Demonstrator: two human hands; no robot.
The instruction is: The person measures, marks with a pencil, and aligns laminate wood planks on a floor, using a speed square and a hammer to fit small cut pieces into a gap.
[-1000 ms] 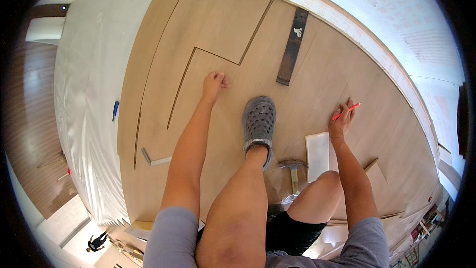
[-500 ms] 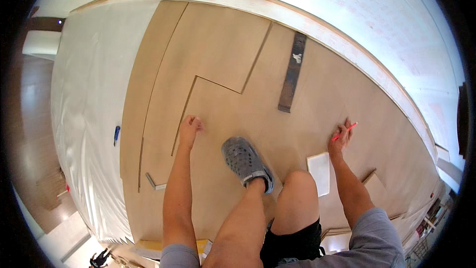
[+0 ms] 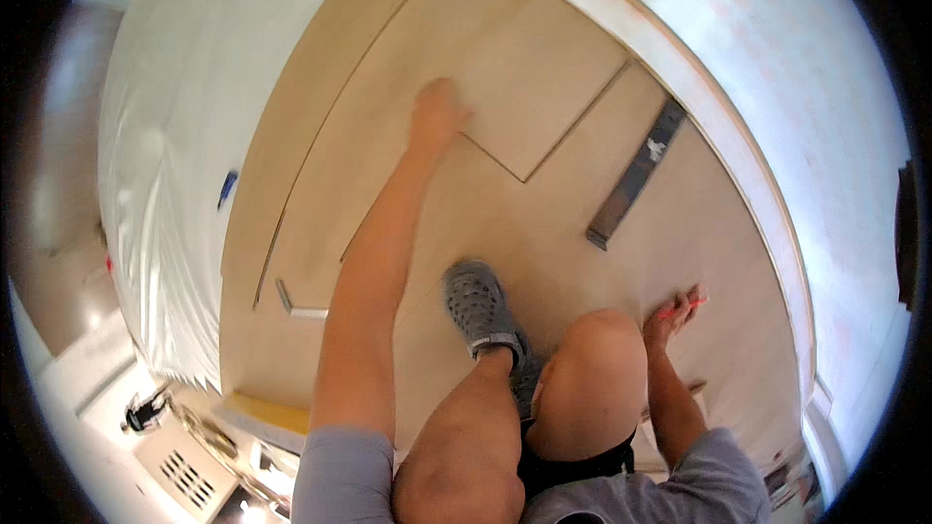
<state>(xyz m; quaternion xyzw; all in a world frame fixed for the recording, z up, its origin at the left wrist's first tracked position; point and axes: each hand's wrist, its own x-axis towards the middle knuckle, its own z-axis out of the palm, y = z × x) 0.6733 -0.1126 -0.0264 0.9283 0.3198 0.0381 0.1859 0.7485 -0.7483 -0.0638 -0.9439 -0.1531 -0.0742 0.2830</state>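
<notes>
Brown boards [image 3: 466,223] lie flat on the floor, with a stepped dark seam running between them. Over the corner of that seam reaches my left hand [image 3: 437,116]; motion smears its fingers, so I cannot tell whether they hold anything. My right hand [image 3: 672,322] is low on the right beside my knee, closed around a slim red pencil or pen [image 3: 701,302]. A dark, worn flat metal bar [image 3: 636,175] rests on the board beyond it. Left of my left forearm lies a small angled metal piece, like a square [image 3: 308,312].
White plastic sheeting [image 3: 184,204] borders the boards on the left, with a blue utility knife [image 3: 227,187] at its edge. A white wall base [image 3: 718,87] curves along the far right. My foot in a grey clog [image 3: 478,301] stands on the board.
My left hand has moved forward, away from me, along the seam. The view has swung and tilted to the left. My right hand still holds the red pencil or pen, now nearer my knee.
</notes>
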